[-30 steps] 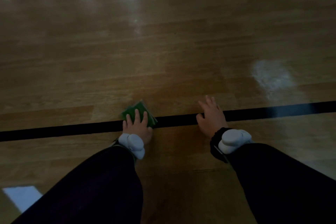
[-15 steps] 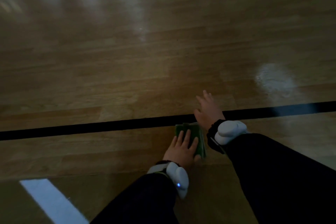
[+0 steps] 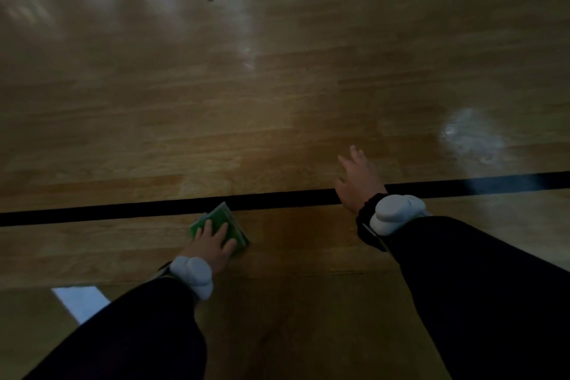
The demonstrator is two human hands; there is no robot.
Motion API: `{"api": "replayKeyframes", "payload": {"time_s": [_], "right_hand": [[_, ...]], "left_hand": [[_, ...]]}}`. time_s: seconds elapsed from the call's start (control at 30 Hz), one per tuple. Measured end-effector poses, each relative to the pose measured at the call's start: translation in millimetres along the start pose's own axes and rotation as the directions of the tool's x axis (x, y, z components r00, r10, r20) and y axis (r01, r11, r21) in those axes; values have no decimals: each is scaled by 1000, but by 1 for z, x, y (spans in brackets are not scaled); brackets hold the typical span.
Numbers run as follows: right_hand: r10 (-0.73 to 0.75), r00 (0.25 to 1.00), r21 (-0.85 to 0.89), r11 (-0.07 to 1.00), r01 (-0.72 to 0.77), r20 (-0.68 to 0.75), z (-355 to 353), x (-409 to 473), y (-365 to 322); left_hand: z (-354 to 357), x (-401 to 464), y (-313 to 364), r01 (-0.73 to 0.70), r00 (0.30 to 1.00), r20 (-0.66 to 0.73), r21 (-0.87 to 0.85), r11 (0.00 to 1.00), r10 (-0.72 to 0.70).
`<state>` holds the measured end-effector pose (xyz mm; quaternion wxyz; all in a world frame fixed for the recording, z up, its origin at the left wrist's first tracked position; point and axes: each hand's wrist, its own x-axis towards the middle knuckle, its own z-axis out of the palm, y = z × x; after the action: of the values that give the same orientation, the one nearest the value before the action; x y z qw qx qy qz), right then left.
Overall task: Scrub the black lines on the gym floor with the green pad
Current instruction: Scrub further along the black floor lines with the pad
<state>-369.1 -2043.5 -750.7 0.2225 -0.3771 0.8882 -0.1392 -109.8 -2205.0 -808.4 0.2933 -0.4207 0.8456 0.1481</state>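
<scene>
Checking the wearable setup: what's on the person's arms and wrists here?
Both arms wear dark long sleeves, left sleeve, right sleeve. Each wrist carries a rounded white device: left wrist device, right wrist device. The right one sits on a black band. Hands are bare, no gloves.

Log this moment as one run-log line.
left hand presses green pad at black line near edge | right hand flat across line | phase: scrubbing
</scene>
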Motion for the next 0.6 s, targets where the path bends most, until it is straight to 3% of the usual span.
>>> {"api": "replayKeyframes", "payload": {"time_s": [0.1,0.2,0.43,0.6], "right_hand": [[-21,1000,-25,999,21,3,0,-2,-1],[-25,1000,-30,999,26,7,0,-3,-2],[-29,998,-27,999,30,46,-1,-2,-9],[-60,995,-52,997,64,74,5,-1,-17]], "left_hand": [[-2,-1,15,28,999,-16,-142,989,-31],[2,-5,42,0,1000,-31,-109,994,-3],[21,-38,100,-355,934,-40,-13,935,354],[21,-48,95,-454,889,-54,34,890,455]]}}
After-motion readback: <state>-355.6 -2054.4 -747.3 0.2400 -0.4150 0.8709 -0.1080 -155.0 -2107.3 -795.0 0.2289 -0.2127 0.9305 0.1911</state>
